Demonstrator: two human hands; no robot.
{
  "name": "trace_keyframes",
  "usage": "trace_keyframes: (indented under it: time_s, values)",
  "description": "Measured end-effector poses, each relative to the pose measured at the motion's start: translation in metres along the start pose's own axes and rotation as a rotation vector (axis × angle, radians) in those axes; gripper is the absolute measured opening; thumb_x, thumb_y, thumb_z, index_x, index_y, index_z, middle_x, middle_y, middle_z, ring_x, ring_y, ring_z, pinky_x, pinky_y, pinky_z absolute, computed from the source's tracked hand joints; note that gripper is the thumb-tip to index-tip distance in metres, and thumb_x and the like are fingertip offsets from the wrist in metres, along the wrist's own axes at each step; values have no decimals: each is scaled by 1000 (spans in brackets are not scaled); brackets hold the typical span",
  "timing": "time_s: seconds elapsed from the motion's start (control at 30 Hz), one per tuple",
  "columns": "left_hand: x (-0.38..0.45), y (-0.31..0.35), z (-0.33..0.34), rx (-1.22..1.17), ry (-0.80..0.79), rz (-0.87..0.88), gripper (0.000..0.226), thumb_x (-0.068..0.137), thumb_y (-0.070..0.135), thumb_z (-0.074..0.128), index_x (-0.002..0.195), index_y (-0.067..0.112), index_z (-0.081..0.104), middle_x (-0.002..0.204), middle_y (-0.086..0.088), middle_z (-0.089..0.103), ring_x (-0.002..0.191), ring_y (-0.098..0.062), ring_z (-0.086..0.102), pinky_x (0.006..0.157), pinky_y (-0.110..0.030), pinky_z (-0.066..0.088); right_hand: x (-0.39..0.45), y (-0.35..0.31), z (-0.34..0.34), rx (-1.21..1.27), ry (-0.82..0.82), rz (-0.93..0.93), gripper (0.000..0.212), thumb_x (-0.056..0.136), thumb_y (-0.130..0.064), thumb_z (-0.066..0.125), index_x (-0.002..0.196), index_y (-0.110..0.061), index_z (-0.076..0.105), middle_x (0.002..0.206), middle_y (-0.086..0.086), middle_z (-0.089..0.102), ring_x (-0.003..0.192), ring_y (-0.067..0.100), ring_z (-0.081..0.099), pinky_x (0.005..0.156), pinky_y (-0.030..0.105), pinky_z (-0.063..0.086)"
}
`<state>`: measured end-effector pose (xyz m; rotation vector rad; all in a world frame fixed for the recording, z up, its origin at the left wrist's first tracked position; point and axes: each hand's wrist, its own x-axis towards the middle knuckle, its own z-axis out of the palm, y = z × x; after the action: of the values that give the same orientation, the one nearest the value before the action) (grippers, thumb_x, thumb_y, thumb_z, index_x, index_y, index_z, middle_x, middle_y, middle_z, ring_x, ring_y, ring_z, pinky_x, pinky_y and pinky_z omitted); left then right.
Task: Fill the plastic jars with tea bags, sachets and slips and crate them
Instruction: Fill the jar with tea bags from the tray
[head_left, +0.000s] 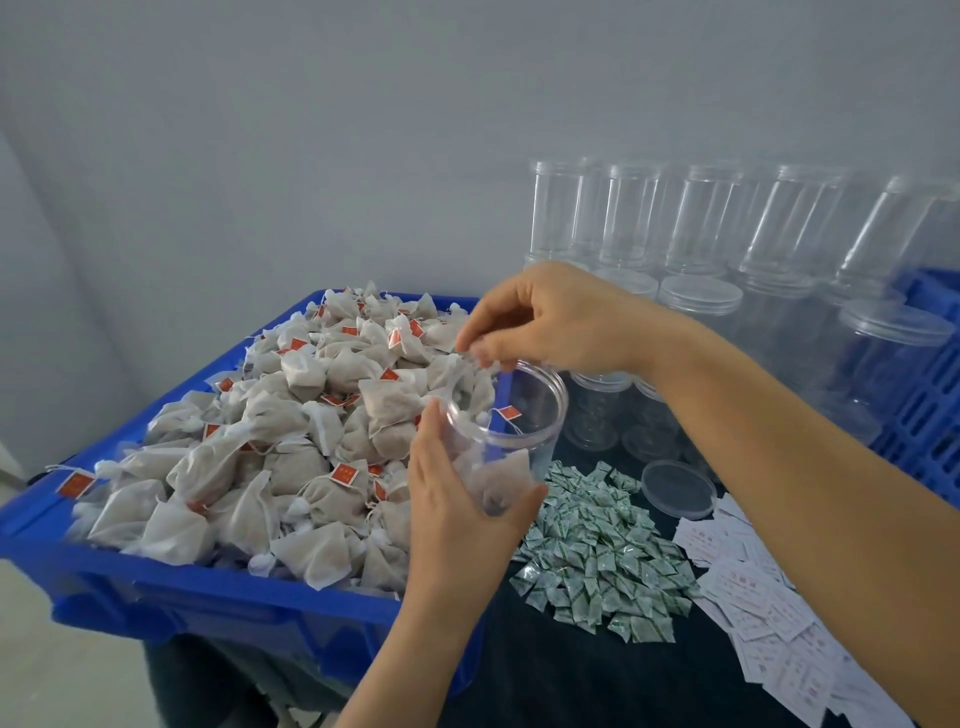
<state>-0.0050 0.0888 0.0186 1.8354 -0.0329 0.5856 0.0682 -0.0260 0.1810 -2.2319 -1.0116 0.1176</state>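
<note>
L hand (457, 499) grips 1 jar (506, 431); R hand (550, 319) above.

Both forearms are bare to the frame edge, with no sleeves, gloves, rings or watch showing.

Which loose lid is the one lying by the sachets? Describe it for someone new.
Start at the green-and-white sachet pile on the dark cloth. Just beyond its right edge a clear round lid lies alone, off any jar, beside the white slips; other lids sit on jars.

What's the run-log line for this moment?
left hand: holds jar | right hand: pinching tea bag over mouth | sachets, slips: untouched
</note>
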Motion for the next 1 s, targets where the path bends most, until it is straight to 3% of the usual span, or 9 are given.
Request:
trace_keyframes:
  time_s: [0.1,0.27,0.37,0.5,0.57,0.63,0.73,0.87,1.0]
  values:
    - [0,1,2,103,-62,-11,110,65,48,81,144,46,4,143,26,19,137,-7,20,112,-46,32,31,0,6,-36,64,21,13,94,-9,67,93,-20,74,76,-13,70,62,-5,61,61,6,46]
    - [2,1,1,109,-53,-33,111,64,50,80,147,39,7,144,20,22,138,-10,21,111,-45,33,90,-4,34,-381,-142,110,26,94,-26,68,119,-18,71,106,-9,68,91,8,59,67,13,41]
    - [1,2,0,115,-58,-24,111,63,53,76,148,37,6,146,16,22,138,-10,21,112,-44,32,112,0,57,-531,-339,128,53,95,-43,65,142,-22,53,144,-1,53,124,18,54,94,27,46]
    - [0,3,0,111,-65,-23,109,68,46,78,149,30,7,146,7,26,136,-11,25,112,-41,32,127,10,79,-737,-598,169,75,95,-49,62,157,-29,26,162,2,29,145,26,34,115,43,36]
    - [1,2,-1,90,-61,-35,106,69,44,78,149,27,11,146,6,25,136,-11,25,112,-41,32,130,11,84,-748,-626,176,75,94,-38,67,157,-30,26,161,3,30,140,27,41,108,40,45]
    - [1,2,-2,78,-55,-41,106,69,42,79,149,25,12,146,6,26,136,-11,25,112,-41,32,132,9,87,-763,-606,153,71,93,-25,70,154,-27,34,153,4,40,118,23,56,88,30,54]
    - [2,1,-2,66,-48,-48,105,68,40,80,149,26,14,145,8,27,135,-9,25,112,-40,32,132,7,88,-794,-564,132,61,92,-15,71,147,-20,44,133,4,51,81,13,58,59,19,49]
    - [3,0,-2,48,-50,-52,105,67,39,82,147,34,13,144,13,26,133,-5,26,111,-38,33,131,10,83,-734,-471,139,48,92,-17,71,137,-15,54,122,5,58,84,15,61,58,18,50]
    - [2,1,0,29,-78,-58,105,65,39,83,143,44,13,139,24,25,133,-3,25,111,-39,34,124,16,68,-586,-345,134,41,89,-21,75,126,-15,61,116,3,63,95,16,61,70,21,49]
